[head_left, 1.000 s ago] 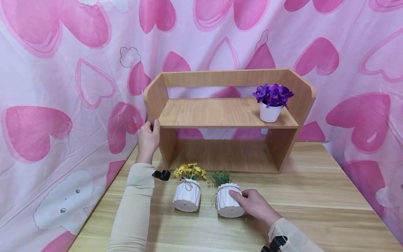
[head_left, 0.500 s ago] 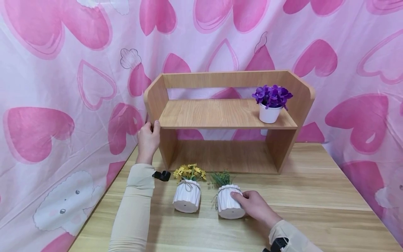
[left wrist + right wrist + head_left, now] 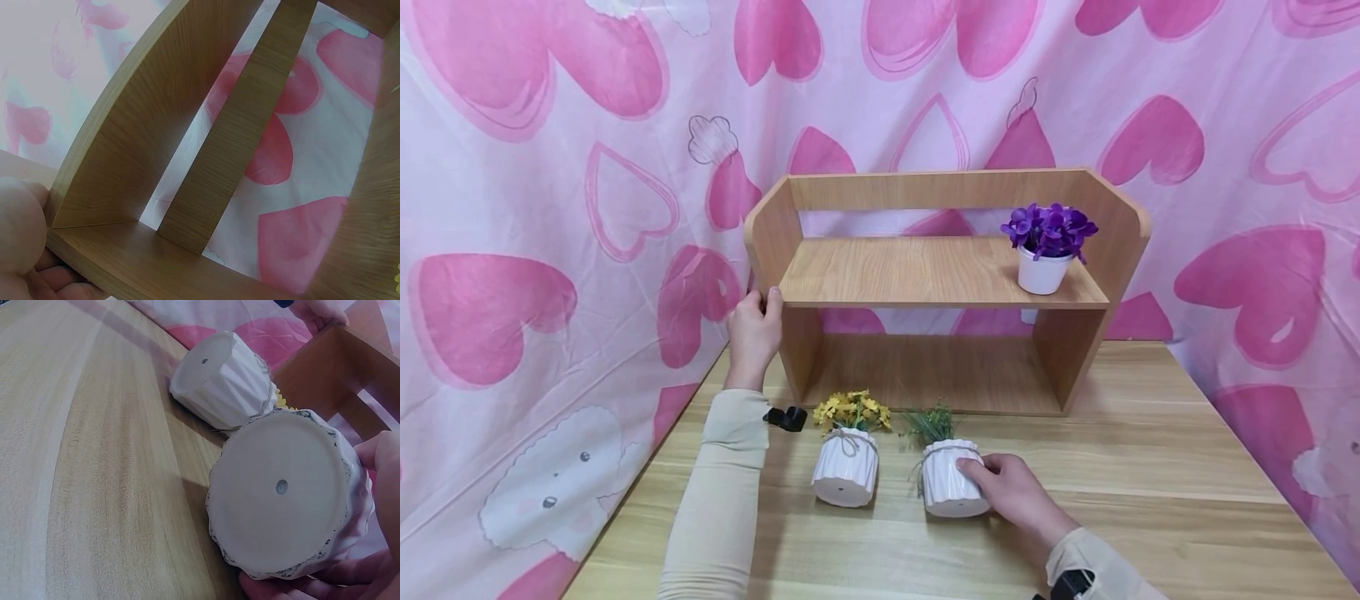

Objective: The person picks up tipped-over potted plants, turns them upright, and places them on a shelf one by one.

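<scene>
My left hand [image 3: 754, 337] grips the left side panel of a two-tier wooden shelf [image 3: 917, 271], thumb on its front edge near the upper board. In the left wrist view, fingers [image 3: 59, 278] curl under the panel edge. My right hand [image 3: 1011, 492] holds a white fluted pot [image 3: 951, 483] with green grassy sprigs [image 3: 934, 423] and twine round its rim. This pot is tilted, its base turned toward me; the right wrist view shows the round base with a small hole. Left of it, a matching white pot [image 3: 846, 471] with yellow flowers [image 3: 852, 410] lies on its side.
A smooth white pot with purple flowers [image 3: 1049, 233] stands upright at the right end of the upper board. The shelf stands on a wooden table [image 3: 1180, 467], with a pink heart-patterned curtain [image 3: 497, 325] behind and at both sides.
The right hand and the pot with green sprigs have shifted slightly to the right, and the pot has lifted a little. The left hand keeps its grip on the shelf.
</scene>
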Action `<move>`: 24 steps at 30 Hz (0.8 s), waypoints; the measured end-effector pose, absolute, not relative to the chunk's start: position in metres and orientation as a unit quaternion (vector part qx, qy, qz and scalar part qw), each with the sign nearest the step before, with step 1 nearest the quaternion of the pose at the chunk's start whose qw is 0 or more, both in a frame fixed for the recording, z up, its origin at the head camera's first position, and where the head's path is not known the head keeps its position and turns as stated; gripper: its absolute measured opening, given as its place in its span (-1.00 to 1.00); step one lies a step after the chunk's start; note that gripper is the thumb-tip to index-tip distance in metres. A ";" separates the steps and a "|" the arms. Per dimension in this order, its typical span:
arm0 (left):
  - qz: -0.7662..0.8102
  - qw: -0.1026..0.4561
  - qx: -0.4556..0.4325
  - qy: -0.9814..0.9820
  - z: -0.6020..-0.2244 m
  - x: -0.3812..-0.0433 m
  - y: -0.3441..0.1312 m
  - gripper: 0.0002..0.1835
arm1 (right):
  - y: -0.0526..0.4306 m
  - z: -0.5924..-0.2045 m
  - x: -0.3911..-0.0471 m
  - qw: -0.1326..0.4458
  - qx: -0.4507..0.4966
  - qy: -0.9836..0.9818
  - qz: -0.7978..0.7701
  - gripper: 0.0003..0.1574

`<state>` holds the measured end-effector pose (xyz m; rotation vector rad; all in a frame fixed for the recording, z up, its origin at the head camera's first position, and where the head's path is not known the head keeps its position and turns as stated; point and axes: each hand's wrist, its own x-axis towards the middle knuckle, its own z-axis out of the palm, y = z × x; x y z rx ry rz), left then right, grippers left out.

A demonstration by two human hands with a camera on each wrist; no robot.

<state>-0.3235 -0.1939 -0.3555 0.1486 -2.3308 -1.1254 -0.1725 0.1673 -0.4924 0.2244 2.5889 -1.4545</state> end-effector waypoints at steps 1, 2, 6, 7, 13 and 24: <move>-0.417 0.272 0.055 -0.865 -0.356 -0.324 -0.194 -0.49 | 0.167 -0.492 -0.172 0.080 0.075 0.865 -0.489 -0.42; -0.418 0.272 0.055 -0.865 -0.356 -0.324 -0.194 -0.49 | 0.167 -0.492 -0.172 0.080 0.075 0.863 -0.492 -0.42; -0.420 0.274 0.052 -0.864 -0.356 -0.324 -0.194 -0.49 | 0.167 -0.492 -0.172 0.079 0.075 0.859 -0.501 -0.38; -0.420 0.275 0.051 -0.863 -0.356 -0.324 -0.194 -0.49 | 0.167 -0.492 -0.173 0.079 0.075 0.859 -0.500 -0.36; -0.424 0.271 0.050 -0.863 -0.356 -0.324 -0.194 -0.49 | 0.167 -0.492 -0.174 0.078 0.074 0.863 -0.493 -0.28; -0.425 0.265 0.051 -0.864 -0.357 -0.324 -0.194 -0.47 | 0.166 -0.495 -0.171 0.043 0.056 0.848 -0.525 -0.34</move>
